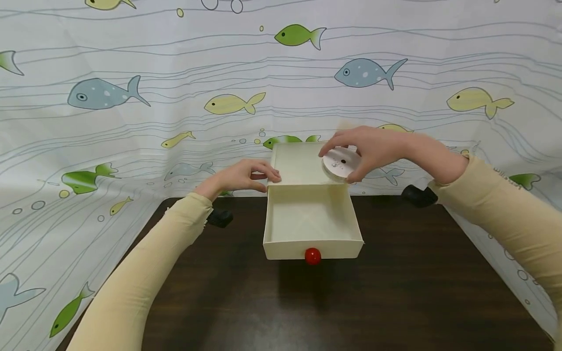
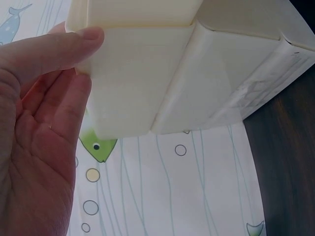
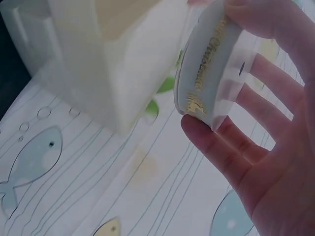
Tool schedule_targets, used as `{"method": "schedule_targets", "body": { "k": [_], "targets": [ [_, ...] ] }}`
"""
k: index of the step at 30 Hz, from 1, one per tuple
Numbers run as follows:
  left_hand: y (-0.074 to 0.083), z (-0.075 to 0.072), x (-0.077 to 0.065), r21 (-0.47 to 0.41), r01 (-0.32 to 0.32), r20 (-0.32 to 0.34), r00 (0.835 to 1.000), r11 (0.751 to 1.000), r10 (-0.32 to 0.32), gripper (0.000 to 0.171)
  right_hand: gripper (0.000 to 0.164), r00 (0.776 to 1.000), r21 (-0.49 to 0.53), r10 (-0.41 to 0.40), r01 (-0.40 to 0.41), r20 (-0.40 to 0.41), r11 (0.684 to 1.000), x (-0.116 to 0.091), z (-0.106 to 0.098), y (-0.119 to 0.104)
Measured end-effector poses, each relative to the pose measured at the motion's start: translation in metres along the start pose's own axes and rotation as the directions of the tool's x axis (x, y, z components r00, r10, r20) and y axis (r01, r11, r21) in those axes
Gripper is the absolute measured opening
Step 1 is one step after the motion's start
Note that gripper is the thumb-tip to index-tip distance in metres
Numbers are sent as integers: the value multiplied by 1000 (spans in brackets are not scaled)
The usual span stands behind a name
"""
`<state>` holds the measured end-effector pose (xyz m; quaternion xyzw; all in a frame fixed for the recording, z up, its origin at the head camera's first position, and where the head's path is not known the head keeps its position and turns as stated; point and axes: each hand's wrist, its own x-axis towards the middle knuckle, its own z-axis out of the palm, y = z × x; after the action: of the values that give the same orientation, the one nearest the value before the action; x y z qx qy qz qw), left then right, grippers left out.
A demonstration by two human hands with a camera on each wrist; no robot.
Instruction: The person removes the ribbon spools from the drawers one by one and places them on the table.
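Note:
A cream drawer box [image 1: 298, 163] stands at the back of the table. Its drawer [image 1: 285, 249] is pulled out toward me, with a red knob [image 1: 313, 256] on the front and nothing inside. My left hand [image 1: 241, 176] grips the box's front left corner; in the left wrist view the thumb [image 2: 91, 39] lies over the edge and the fingers lie along the side. At the box's right, my right hand [image 1: 373, 146] pinches a white ribbon spool [image 1: 340, 163] by its rim. Gold lettering shows on the wound ribbon [image 3: 203, 73] in the right wrist view.
A dark wooden table [image 1: 351, 307] extends in front of the box. White sheeting [image 1: 281, 73] printed with fish hangs behind and at both sides. Black wrist straps [image 1: 419, 196] show beneath the sleeves.

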<state>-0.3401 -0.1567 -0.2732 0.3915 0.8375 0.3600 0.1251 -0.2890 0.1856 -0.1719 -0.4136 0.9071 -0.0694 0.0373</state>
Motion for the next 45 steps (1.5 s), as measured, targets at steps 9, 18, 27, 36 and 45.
{"method": "schedule_targets", "body": {
  "k": [9,18,27,36,45],
  "targets": [
    [1,0,-1,-4,-4,6,1000,1000,4,34,65,988,46,140,-138,-63,989,-26,1,47],
    [0,2,-1,-8,0,7,1000,1000,0,35,71,960,112,275,-268,-47,957,-54,34,95],
    [0,2,-5,-3,-6,-6,1000,1000,6,35,74,951,64,308,-308,7,949,-58,79,125],
    [-3,1,0,-9,-2,7,1000,1000,2,35,72,955,95,295,-294,-1,951,-60,112,137],
    [-1,0,1,-2,8,5,1000,1000,-8,35,72,959,118,282,-280,0,953,-59,150,152]
  ]
}}
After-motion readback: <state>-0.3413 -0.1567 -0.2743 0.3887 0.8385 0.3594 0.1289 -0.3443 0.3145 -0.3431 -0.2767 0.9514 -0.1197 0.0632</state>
